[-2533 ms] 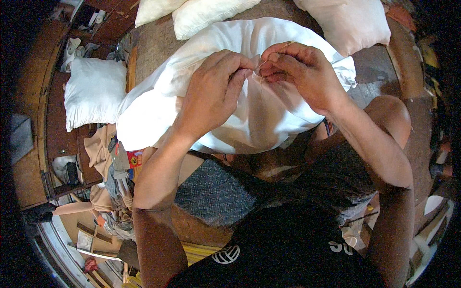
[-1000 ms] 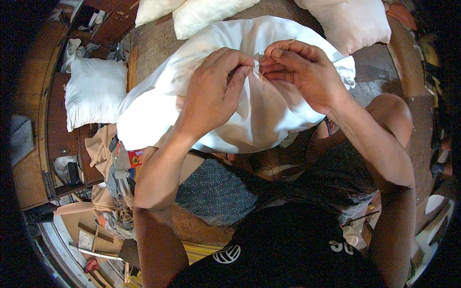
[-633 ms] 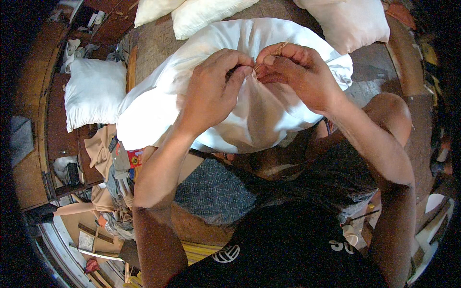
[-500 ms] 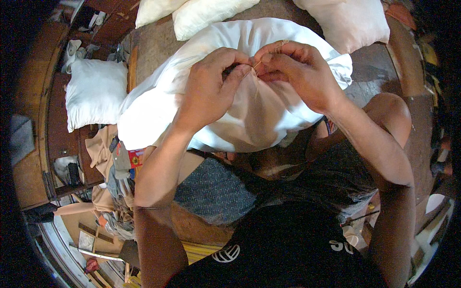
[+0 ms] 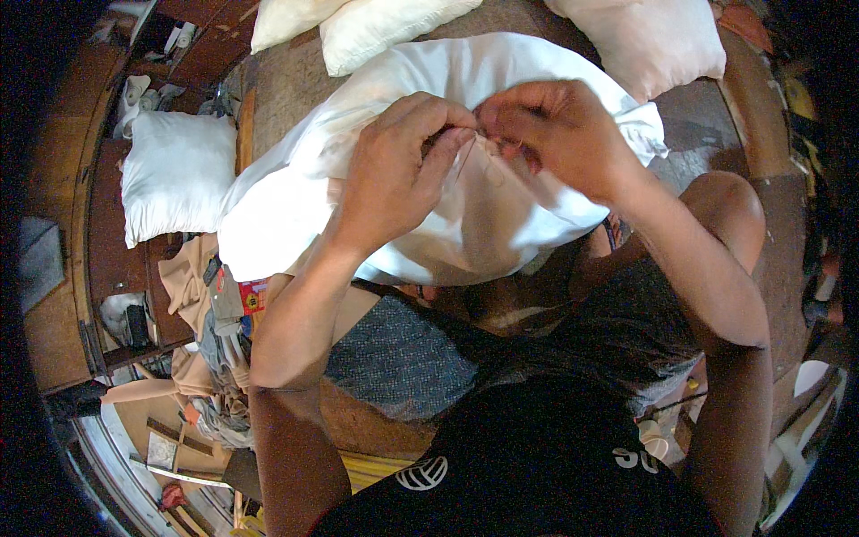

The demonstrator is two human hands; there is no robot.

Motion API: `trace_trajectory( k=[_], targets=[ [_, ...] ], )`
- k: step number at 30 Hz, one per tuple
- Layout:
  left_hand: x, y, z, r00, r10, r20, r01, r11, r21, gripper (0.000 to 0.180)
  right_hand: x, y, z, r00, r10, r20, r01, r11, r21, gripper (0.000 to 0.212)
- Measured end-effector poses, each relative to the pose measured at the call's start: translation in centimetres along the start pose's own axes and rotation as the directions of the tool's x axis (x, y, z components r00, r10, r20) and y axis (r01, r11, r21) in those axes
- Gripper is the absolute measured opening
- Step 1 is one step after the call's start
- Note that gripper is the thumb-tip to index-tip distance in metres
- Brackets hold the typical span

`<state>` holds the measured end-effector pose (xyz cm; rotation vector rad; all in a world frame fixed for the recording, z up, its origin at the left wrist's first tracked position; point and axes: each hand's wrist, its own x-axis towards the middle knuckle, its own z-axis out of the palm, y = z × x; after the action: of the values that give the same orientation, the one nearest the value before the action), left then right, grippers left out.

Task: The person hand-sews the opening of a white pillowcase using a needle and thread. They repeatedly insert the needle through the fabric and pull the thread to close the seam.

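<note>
A person seated over a lap-held white pillow (image 5: 501, 215) worked at its upper seam with both bare hands. The left hand (image 5: 394, 174), at about 10 o'clock from the frame's centre, came up on a bent forearm from 7 o'clock, knuckles uppermost and fingers curled inward, the tips pinching a fold of the white cover. The right hand (image 5: 559, 134), at about 1 o'clock, reached in on a forearm sloping down from 4 o'clock, its fingers likewise bunched tight on the cloth. The 2 sets of fingertips met, touching, at the middle of the seam near 12 o'clock; whether anything small lay between them could not be told.

Counted from left to right, 5 white pillows showed: 1 small pillow (image 5: 174, 183) lying apart at 9 o'clock beside a heap of beige cloth (image 5: 192, 286), 2 pillows at 11 and 12 o'clock along the top edge (image 5: 385, 27), the 1 being handled, and 1 pillow (image 5: 653, 40) at 1 o'clock.

The handled pillow rested across the person's thighs on the brown floor mat (image 5: 295, 85), its long axis running from 8 o'clock up to 2 o'clock, with the pinched edge facing away from the person.
</note>
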<state>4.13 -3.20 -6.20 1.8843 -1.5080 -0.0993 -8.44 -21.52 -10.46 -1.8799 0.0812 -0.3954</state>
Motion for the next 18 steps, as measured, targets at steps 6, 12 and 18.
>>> trace_trajectory(
  k=[6,12,18],
  targets=[
    [-0.1,-0.9,0.2,0.999,-0.014,-0.030,0.014,1.000,0.010,0.011,-0.7,-3.5,-0.1,0.947,-0.302,-0.108,0.206,0.831,-0.517,0.020],
    [0.3,-0.9,-0.3,1.000,-0.020,-0.006,0.020,1.000,-0.008,0.012,-1.7,-3.0,1.4,0.801,-0.576,0.165,0.489,0.468,-0.736,0.034],
    [0.1,-1.2,-0.3,0.999,0.044,-0.023,-0.045,0.998,-0.052,0.012,-1.8,-2.4,2.3,0.782,-0.611,0.124,0.536,0.557,-0.634,0.034]
  ],
)
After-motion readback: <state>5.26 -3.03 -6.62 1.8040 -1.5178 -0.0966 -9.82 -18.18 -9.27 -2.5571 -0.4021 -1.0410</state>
